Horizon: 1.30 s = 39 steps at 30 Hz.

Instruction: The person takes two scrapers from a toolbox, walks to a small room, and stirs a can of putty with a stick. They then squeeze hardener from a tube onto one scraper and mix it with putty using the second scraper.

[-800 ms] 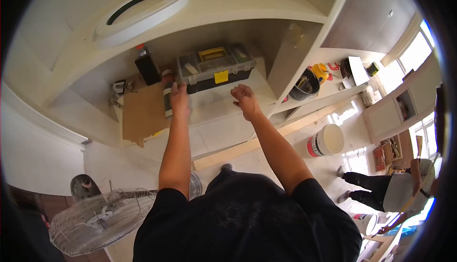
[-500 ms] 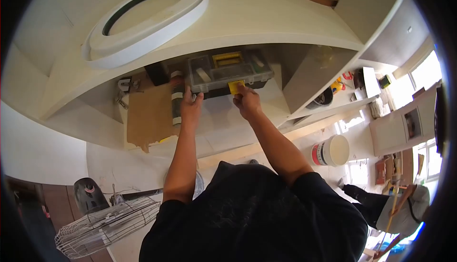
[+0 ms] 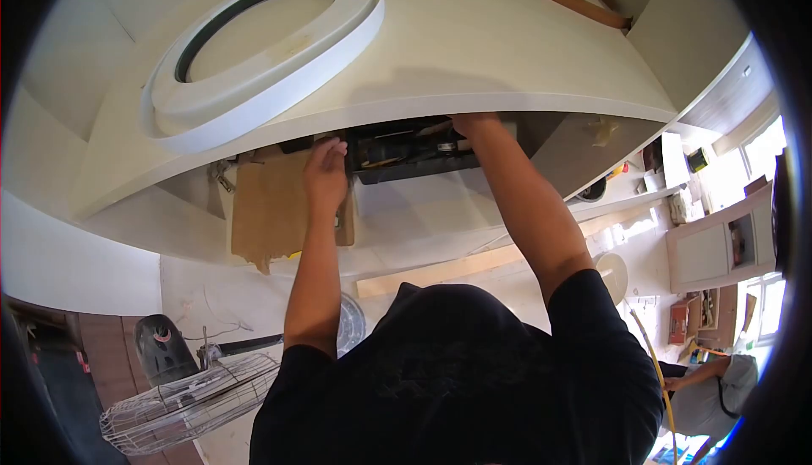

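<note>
Toolbox: at 12 o'clock, under the shelf [image 3: 507, 51]; the box [image 3: 419, 172], shut a moment ago, now shows its dark contents [image 3: 414, 149], so the inside appears within reach.
Right hand [image 3: 477, 125]: has left the front latch for the box's 2 o'clock; fingers hidden by the shelf edge, grip cannot be told.
Left hand [image 3: 326, 179]: at the box's 9 o'clock, fingers half-curled, nothing seen in them; contact unclear.
Cardboard [image 3: 269, 207]: at 8 o'clock from the box.
</note>
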Tool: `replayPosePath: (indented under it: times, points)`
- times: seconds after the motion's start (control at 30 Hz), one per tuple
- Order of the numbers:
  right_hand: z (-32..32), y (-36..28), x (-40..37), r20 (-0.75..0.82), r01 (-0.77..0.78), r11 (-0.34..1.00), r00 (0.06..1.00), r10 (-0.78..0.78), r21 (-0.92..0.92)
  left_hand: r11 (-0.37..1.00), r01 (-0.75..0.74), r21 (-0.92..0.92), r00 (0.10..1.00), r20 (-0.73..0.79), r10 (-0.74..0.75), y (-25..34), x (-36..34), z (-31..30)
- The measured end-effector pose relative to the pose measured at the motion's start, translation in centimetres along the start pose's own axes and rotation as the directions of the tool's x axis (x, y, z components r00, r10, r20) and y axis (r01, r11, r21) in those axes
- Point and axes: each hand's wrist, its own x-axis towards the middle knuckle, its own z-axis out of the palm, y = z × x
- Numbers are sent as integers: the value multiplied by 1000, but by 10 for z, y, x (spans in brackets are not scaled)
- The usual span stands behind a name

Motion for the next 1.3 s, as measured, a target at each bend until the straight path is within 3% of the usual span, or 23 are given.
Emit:
replayPosePath:
  times: [0.1, 0.2, 0.3, 0.4, 0.5, 0.6, 0.7, 0.9, 1.0, 1.1, 1.2, 1.3]
  points:
    - [-4, 3, 8, 12, 17, 1000, 1000, -17, 1, 873, -200, 444, 980, 88, 180, -9, 22, 13]
    - [-8, 3, 11, 19, 22, 1000, 1000, -22, 3, 551, -416, 724, 901, 412, 138, 28, 28, 38]
    - [-11, 3, 14, 25, 27, 1000, 999, -28, 4, 444, -587, 677, 794, 588, 155, 2, 53, 61]
    - [-13, 4, 15, 33, 33, 999, 999, -33, 0, 364, -573, 734, 807, 582, 97, -2, 62, 72]
    - [-15, 5, 16, 46, 34, 999, 998, -34, -5, 328, -610, 722, 786, 603, 134, -7, 61, 64]
    - [-18, 6, 15, 51, 37, 999, 998, -36, -7, 471, -480, 740, 828, 560, -38, -7, 67, 54]
    - [-17, 5, 16, 60, 39, 999, 997, -38, -10, 485, -349, 802, 880, 459, -126, 14, 65, 54]
    - [-14, 5, 18, 73, 43, 999, 996, -42, -16, 320, -562, 763, 826, 494, 272, -25, 77, 58]
    - [-13, 6, 19, 77, 47, 999, 996, -45, -15, 394, -513, 762, 857, 475, 199, -23, 79, 63]
    - [-15, 6, 19, 77, 52, 999, 996, -51, -14, 560, -411, 719, 873, 488, 15, -3, 67, 59]
    - [-17, 7, 17, 74, 57, 998, 996, -56, -13, 458, -463, 759, 845, 534, -31, 7, 54, 56]
    - [-18, 9, 15, 73, 56, 998, 996, -55, -14, 384, -556, 737, 781, 622, -62, -21, 72, 58]
